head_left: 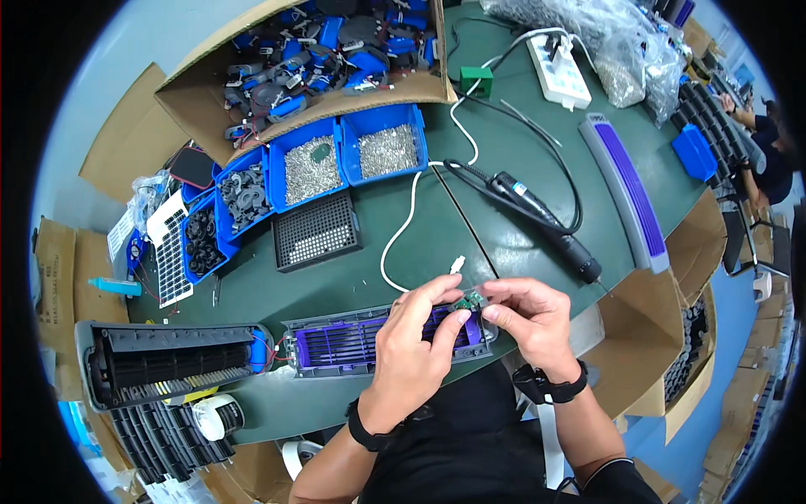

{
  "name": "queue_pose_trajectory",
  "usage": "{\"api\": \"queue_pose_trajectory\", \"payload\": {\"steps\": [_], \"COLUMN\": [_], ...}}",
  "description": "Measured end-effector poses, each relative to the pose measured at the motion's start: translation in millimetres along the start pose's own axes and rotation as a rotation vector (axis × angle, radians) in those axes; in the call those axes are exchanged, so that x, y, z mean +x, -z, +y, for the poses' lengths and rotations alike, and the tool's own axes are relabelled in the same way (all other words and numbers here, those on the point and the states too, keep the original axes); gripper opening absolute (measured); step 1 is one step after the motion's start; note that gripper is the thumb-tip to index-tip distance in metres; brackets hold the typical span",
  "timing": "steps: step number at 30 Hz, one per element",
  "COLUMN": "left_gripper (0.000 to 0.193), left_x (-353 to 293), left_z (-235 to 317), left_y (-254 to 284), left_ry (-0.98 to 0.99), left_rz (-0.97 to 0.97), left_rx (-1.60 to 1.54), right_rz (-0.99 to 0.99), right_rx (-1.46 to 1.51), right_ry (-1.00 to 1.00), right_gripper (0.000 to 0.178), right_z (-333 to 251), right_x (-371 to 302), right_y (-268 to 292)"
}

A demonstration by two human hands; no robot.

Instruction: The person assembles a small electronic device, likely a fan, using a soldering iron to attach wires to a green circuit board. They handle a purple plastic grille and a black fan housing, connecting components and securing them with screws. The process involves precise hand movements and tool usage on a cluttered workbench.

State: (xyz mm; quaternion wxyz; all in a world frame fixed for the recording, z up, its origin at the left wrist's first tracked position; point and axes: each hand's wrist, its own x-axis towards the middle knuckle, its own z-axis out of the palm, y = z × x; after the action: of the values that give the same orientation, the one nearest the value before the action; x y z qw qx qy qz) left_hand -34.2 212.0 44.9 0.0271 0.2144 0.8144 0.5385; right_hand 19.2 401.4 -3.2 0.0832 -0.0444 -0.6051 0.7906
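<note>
A small green circuit board (473, 300) is pinched between the fingertips of my left hand (410, 343) and my right hand (537, 326). Both hands hold it just above the right end of a grey housing with a purple grille (344, 343), which lies on the green table. My left hand hides part of that housing. Close beyond my fingers lies the plug of a white cable (457, 265). Red and black wires (273, 353) run from the housing's left end toward a grey casing (168, 357) with a dark inside and a blue part at its right end.
A black electric screwdriver (546, 223) lies to the right, before a grey and purple cover (628, 193). Blue bins of screws (384, 151) and black parts (204, 242) stand beyond a black perforated tray (317, 232). A cardboard box (189, 97) of blue-and-grey parts rises behind them.
</note>
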Motion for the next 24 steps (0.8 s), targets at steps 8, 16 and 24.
{"api": "queue_pose_trajectory", "payload": {"steps": [8,16,24], "left_gripper": [0.044,0.034,0.035], "left_x": [-9,-13,-18], "left_z": [17,6,7], "left_y": [4,13,19], "left_ry": [-0.012,-0.12,-0.029], "left_rz": [0.028,0.007,-0.055], "left_rx": [-0.055,0.049,0.064], "right_rz": [-0.039,0.372,0.285], "right_rx": [-0.113,-1.115,-1.388], "right_ry": [-0.021,0.587,0.282], "right_gripper": [0.036,0.022,0.053], "right_z": [-3,-46,-44], "right_x": [0,29,53], "right_y": [-4,18,46]}}
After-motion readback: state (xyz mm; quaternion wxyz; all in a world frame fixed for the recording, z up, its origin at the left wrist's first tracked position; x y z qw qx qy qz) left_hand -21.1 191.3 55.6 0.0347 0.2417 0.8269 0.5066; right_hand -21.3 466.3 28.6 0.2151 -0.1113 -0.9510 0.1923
